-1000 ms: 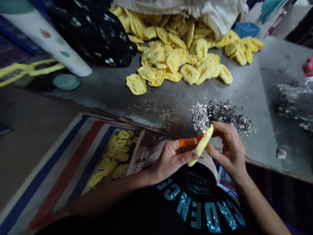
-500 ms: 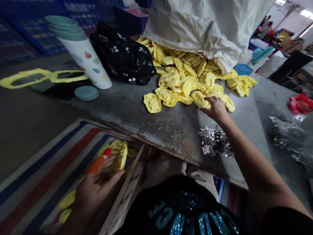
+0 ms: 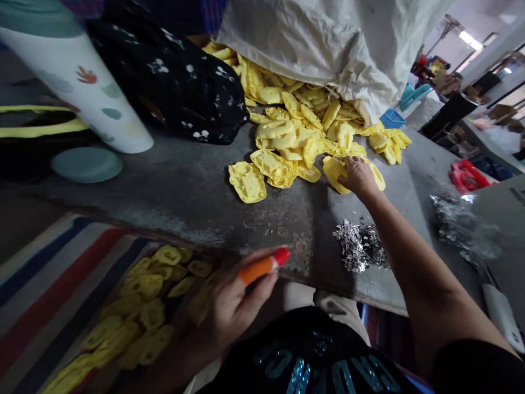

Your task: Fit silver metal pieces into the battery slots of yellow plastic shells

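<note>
My right hand is at the front of the loose pile, its fingers and thumb closed on a yellow plastic part. More yellow plastic parts lie heaped behind and beside it. My left hand is over the table's front edge, fingers apart and holding nothing. An orange and red cover wraps one of its fingers. Below and to its left, several yellow parts lie in a container lined with striped cloth. Small shiny metal pieces are piled near my right forearm.
A large white sack spills yellow parts onto the grey table. At left stand a patterned tumbler, a teal lid and a black bag. Red-handled scissors and a clear bag of metal pieces lie right.
My left hand has let go of a yellow part over the striped container and moved right, up to the table edge. My right hand has closed on a yellow part in the pile.
</note>
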### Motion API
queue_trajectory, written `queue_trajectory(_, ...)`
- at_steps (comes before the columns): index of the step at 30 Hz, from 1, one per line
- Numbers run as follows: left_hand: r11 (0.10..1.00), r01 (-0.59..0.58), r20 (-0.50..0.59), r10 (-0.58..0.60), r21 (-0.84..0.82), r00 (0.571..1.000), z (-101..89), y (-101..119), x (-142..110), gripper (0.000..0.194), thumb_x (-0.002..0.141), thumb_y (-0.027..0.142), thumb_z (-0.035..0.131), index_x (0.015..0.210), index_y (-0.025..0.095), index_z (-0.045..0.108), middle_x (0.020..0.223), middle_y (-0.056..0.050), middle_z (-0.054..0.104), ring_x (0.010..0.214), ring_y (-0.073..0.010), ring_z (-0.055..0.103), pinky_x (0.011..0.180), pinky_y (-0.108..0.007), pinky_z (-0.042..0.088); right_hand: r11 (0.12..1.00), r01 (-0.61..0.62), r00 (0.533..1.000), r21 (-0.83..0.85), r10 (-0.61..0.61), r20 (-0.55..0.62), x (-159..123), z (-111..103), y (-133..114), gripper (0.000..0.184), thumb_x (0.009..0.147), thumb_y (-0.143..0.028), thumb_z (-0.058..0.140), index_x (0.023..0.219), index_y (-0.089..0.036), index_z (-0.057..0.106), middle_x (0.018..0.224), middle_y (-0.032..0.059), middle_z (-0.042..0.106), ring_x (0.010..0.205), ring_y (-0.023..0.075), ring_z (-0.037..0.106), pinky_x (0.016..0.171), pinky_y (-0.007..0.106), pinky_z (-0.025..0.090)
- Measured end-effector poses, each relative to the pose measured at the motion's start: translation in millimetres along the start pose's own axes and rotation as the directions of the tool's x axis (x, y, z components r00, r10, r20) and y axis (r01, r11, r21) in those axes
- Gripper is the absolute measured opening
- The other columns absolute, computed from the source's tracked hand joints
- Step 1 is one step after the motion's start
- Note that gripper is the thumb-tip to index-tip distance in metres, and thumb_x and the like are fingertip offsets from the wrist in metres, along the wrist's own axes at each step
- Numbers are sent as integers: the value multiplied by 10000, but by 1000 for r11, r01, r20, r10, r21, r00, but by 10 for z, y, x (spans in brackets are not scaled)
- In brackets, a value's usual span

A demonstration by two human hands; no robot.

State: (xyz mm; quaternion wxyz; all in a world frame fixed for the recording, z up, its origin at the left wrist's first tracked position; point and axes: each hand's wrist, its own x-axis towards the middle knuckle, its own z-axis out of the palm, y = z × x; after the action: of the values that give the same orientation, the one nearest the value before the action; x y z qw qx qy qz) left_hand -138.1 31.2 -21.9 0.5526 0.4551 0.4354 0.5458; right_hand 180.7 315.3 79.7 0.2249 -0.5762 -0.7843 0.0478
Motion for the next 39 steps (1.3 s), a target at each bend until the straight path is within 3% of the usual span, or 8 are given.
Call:
queue_trajectory(6,977,89,202,-49,-195,978,638,95,737,695,1056,534,885,1689,321,692,1813,-152,638,1529,-332,728,1177,-434,672,937,-185,981,296,157,117,-1205,-522,-357,339,1029,-576,738,1106,-246,742,919,22,797,801,175,708,710,328,611)
queue_trajectory(10,904,392,432,-290,-168,854,635,125,663,738,978,627,940,1607,279,768,1612,-149,802,1552,-413,720,1262,-492,639,446,-390,911,805,62,408,-2215,-403,-973,488,1019,-665,848,1227,-231,763,1018,25,826,864,173,774,759,314,667)
queue_trajectory(13,862,501,463,-412,-82,784,619,175,419,691,1024,578,897,1638,292,760,1664,-124,776,1576,-425,702,1271,-501,640,458,-358,932,814,123,341,-2693,-275,-1135,495,1034,-645,876,1304,-239,789,1125,45,829,991,199,796,874,348,698)
queue_trajectory(18,794,598,447,-577,111,683,573,237,81,595,995,547,910,1531,295,852,1600,-106,820,1494,-450,759,1247,-532,653,923,-273,954,271,296,-46,-3442,-582,-366,313,1110,-459,798,1396,-336,827,1370,60,850,1260,250,814,1083,449,682)
queue_trajectory(26,640,625,710,-679,446,188,794,-69,128,676,1095,770,653,1293,204,964,1300,-201,917,1212,-386,880,1103,-443,684,860,-508,837,51,507,-205,-3818,-775,1070,293,993,-280,762,1257,-267,888,1179,138,825,1126,371,744,1089,608,564)
queue_trajectory(31,569,677,648,-741,467,175,895,0,66,604,973,688,750,1275,215,973,1277,-194,921,1190,-409,885,992,-410,699,887,-454,871,86,462,-167,-3882,-660,1031,228,1043,-331,734,1212,-294,882,1155,104,825,1137,349,732,1066,550,553)
queue_trajectory(36,593,731,478,-777,338,409,1082,172,61,562,920,586,785,1348,242,903,1289,-124,926,1101,-364,912,883,-393,699,895,-416,871,159,442,-214,-4009,-711,1038,161,1050,-330,743,1144,-290,867,1046,64,796,1027,305,727,968,484,555)
queue_trajectory(39,546,757,480,-804,360,352,1300,226,118,564,942,609,700,1287,209,900,1238,-96,934,1159,-391,906,920,-461,689,906,-400,889,143,421,-181,-3929,-697,1054,159,1038,-326,777,1158,-304,878,1052,61,807,1048,312,731,1000,500,542)
